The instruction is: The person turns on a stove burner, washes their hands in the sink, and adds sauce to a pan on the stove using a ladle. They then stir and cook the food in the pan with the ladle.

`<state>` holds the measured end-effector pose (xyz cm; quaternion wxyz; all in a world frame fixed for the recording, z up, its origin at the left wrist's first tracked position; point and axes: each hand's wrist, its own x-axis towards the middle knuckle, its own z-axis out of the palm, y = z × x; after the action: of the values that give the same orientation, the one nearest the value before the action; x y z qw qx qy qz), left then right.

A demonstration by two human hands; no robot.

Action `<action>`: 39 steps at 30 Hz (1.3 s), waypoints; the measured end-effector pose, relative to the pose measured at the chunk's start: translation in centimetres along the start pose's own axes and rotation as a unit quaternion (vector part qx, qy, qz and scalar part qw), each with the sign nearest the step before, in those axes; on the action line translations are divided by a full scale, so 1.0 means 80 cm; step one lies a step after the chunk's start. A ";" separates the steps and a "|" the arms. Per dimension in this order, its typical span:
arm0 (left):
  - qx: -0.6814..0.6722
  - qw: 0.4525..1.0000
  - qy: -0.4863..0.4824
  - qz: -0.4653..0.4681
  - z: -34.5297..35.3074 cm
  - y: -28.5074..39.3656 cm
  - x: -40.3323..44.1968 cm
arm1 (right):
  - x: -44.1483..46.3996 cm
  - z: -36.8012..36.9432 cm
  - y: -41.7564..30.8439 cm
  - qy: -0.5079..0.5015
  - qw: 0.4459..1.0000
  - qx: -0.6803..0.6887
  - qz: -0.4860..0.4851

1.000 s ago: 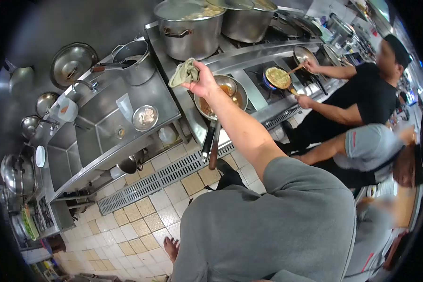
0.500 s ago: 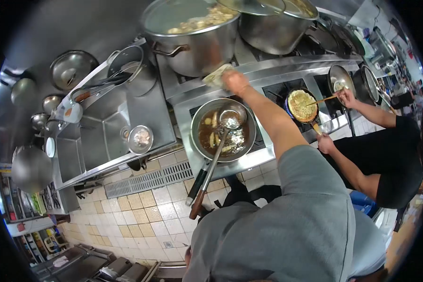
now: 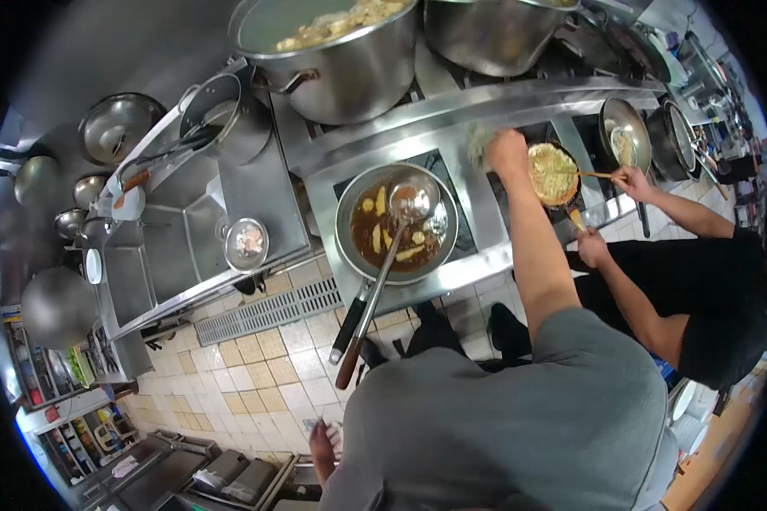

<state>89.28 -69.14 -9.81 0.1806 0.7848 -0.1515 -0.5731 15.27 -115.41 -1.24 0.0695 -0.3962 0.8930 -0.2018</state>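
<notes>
My right hand [image 3: 507, 153] is closed on a pale, crumpled cloth [image 3: 478, 146], which is blurred and lies against the steel stove top between two burners. My left hand [image 3: 321, 443] hangs low beside my body, fingers curled, with something pale and unclear against it. In front of me a pan [image 3: 346, 255] with a black handle holds brown liquid and yellowish pieces. A ladle [image 3: 382, 285] with a wooden end rests in it, its bowl in the liquid and its handle over the near rim; neither hand touches it.
Beside my right arm, a co-worker's hands [image 3: 629, 184] hold a stick and the handle of a pan with a yellow omelette-like round [image 3: 552, 176]. Large pots [image 3: 358, 85] stand behind. A sink [image 3: 187, 221] with a small bowl [image 3: 247, 244] on its edge is left.
My right hand has moved right and towards me with the cloth, from near the big pot to beside the co-worker's pan. My left hand has come into view at the bottom.
</notes>
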 end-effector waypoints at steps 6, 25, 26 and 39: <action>-0.066 0.956 -0.240 0.154 0.124 0.276 0.012 | -0.214 0.007 0.066 -0.079 0.997 -0.021 -0.009; 0.093 0.857 -0.453 0.226 0.288 0.325 0.088 | -0.739 0.109 0.128 -0.244 0.924 0.142 0.258; 0.075 0.850 -0.498 0.156 0.269 0.331 0.080 | -0.739 0.098 0.109 -0.285 0.863 0.252 0.333; 0.499 0.856 -0.067 0.118 -0.173 0.227 0.306 | -0.630 0.025 -0.106 -0.512 0.397 0.733 0.207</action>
<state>109.18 -94.66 -18.33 -0.1796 0.7053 -0.5203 -0.4467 55.71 -84.06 -1.33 0.8171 -0.0248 0.2527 -0.5176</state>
